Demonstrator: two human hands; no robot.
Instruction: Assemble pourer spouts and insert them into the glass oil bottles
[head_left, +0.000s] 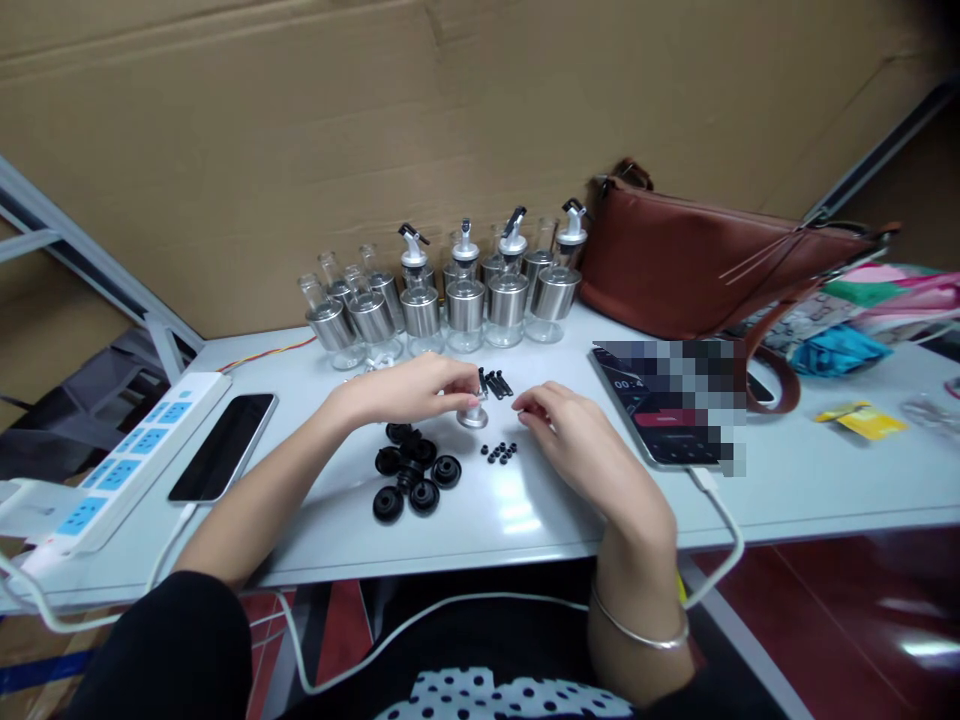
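Observation:
My left hand (409, 390) is closed, pinching a small silver spout cap (473, 415) that rests on the white table (810, 470). My right hand (574, 435) lies just right of the cap with its fingers curled together; what they hold, if anything, is hidden. Between the hands lie several tiny black beads (501, 453). A few short black tubes (495, 383) lie just behind the cap. A heap of black round stoppers (412, 472) sits below my left hand.
Glass and steel dispenser bottles (465, 295) stand in rows at the back, some with pour spouts. A brown bag (690, 260) lies at the right. A phone (660, 415) charges beside my right hand; another phone (223, 445) and a power strip (127, 465) lie at the left.

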